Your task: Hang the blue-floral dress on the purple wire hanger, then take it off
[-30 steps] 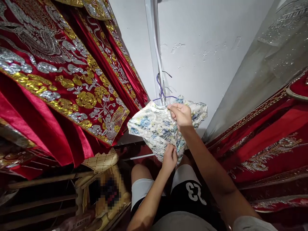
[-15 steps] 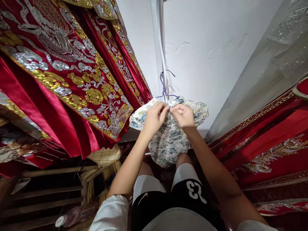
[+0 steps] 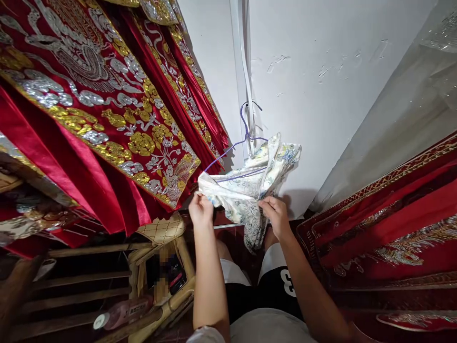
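A light patterned shirt (image 3: 232, 190) with blue and yellow print hangs on a purple wire hanger (image 3: 246, 128). Its front lies open, so the pale inner side and the hanger's lower bar show. The hanger's left shoulder is bare for most of its length, while cloth drapes over the right one. My left hand (image 3: 201, 209) pinches the shirt's left part close to the hanger's end. With fingers closed, my right hand (image 3: 275, 213) grips the cloth at the lower front. The hanger's hook is at a pale strap (image 3: 247, 62) running down the wall.
Red embroidered cloths with gold and silver sequins (image 3: 143, 143) hang on the left. More red cloth (image 3: 392, 228) is at the right. Lower left are a bamboo seat (image 3: 171, 305), a phone (image 3: 176, 274) and a pink bottle (image 3: 123, 312). A white wall (image 3: 303, 105) stands ahead.
My hands have moved down and apart from the shirt's neckline, the left one outward to the left. The shirt's front has opened, baring the hanger's left arm and lower bar.
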{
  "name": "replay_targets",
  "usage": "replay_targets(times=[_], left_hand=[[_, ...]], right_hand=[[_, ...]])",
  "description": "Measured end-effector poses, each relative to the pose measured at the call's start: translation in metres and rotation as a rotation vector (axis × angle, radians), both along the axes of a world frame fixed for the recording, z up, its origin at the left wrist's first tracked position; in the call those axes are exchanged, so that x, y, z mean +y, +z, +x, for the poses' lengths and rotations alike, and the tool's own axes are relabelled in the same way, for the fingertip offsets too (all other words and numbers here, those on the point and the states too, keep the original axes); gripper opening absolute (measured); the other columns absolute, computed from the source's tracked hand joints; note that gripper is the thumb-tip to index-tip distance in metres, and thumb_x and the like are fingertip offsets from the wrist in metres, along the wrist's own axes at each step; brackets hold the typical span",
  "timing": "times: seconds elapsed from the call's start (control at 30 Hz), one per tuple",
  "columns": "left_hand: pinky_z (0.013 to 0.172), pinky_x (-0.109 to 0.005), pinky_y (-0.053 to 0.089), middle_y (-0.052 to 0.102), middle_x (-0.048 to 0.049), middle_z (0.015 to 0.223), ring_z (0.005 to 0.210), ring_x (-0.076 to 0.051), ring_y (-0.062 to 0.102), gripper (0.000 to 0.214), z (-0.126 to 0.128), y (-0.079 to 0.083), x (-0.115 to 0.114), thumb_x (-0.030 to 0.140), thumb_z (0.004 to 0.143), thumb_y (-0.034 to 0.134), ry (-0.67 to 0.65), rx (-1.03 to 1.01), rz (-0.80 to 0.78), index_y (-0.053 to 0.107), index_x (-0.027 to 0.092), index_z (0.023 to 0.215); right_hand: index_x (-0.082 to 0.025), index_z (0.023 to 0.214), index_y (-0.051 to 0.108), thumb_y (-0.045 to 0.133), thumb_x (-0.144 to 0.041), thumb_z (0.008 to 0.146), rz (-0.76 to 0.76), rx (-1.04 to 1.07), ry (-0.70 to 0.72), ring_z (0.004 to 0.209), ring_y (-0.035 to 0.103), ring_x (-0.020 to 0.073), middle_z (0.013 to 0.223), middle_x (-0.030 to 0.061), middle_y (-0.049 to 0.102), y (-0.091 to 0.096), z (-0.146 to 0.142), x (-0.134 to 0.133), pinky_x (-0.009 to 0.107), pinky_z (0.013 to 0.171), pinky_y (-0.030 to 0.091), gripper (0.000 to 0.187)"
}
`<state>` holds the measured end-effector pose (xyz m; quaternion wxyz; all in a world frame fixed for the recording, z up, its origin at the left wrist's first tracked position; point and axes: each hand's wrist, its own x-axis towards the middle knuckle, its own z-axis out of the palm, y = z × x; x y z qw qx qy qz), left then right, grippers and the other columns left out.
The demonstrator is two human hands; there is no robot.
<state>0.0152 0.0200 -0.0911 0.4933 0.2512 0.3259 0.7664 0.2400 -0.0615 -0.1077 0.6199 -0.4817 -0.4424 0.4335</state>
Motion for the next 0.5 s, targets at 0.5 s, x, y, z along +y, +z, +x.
replay_targets(times=[0.5], left_hand=[[0.069,-0.024,0.045,0.063,0.0005,0.075,0.069,-0.014,0.056,0.034,0.065,-0.031,-0.050,0.044,0.070,0.083,-0.181,0.102,-0.090,0.064,0.017,0.076]], right_hand=[[-0.022,0.052,0.054,0.072,-0.040,0.080,-0.312,-0.189,0.789,0.042,0.032,0.0096,0.043,-0.0050,0.043,-0.019,0.052,-0.042,0.028,0.048,0.032,0.038]])
